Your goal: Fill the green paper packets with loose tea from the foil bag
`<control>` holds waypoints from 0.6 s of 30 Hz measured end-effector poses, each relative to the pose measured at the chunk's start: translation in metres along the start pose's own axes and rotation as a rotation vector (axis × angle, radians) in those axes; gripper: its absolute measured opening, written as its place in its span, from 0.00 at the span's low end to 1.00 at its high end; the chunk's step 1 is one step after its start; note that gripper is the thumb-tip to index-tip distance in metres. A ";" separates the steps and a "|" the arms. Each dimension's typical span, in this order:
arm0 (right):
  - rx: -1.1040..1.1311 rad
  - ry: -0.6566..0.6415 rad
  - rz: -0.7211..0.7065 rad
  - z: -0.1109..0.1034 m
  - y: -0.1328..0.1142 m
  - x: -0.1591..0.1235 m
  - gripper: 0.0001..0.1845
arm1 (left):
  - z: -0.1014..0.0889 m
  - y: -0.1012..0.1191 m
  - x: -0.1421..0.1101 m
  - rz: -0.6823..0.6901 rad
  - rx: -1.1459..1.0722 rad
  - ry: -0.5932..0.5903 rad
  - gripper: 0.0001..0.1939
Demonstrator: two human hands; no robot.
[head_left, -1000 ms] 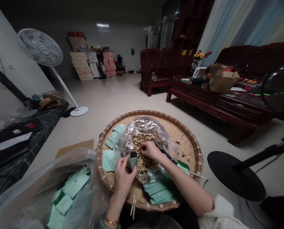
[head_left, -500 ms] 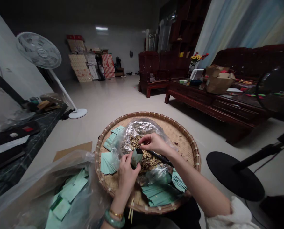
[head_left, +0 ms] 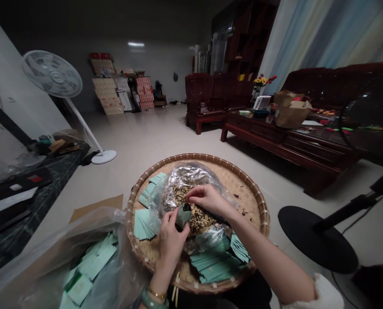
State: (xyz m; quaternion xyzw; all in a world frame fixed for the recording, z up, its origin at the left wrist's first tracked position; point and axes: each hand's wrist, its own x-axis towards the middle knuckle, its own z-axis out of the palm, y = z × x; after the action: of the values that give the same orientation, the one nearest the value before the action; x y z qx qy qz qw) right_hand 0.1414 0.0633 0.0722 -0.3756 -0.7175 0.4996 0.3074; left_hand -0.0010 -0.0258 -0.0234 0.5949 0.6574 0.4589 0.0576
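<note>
My left hand (head_left: pixel 172 234) holds a small green packet (head_left: pixel 183 217) upright, its dark mouth open at the top. Just above that mouth is my right hand (head_left: pixel 205 198), fingers pinched together; whatever they hold is too small to make out. Beneath both hands lies a clear plastic bag (head_left: pixel 191 171) spread around a loose mix of dark and pale dried bits (head_left: pixel 199 221). Flat green packets (head_left: pixel 215 264) lie fanned at the near side of the round woven tray (head_left: pixel 259 193), with more green packets (head_left: pixel 143 224) along its left.
Left of the tray, a large clear plastic bag (head_left: pixel 120 257) holds several green packets (head_left: pixel 95 262). A white standing fan (head_left: pixel 104 157) is at the left, a black stand base (head_left: pixel 318 238) at the right. Chopsticks (head_left: pixel 176 292) lie at the near rim. Behind is a dark wooden table (head_left: pixel 262 135).
My right hand has shifted slightly, its pinched fingers still above the packet. The packet stays in my left hand. The whole view has tilted slightly.
</note>
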 end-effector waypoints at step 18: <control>-0.166 0.164 -0.078 0.011 0.019 0.003 0.10 | 0.000 0.000 -0.002 0.002 -0.015 0.028 0.23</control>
State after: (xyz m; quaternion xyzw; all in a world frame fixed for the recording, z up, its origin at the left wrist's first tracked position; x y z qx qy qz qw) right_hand 0.1354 0.0644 0.0507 -0.4112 -0.7428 0.3939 0.3521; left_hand 0.0002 -0.0277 -0.0243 0.5886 0.6539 0.4724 0.0524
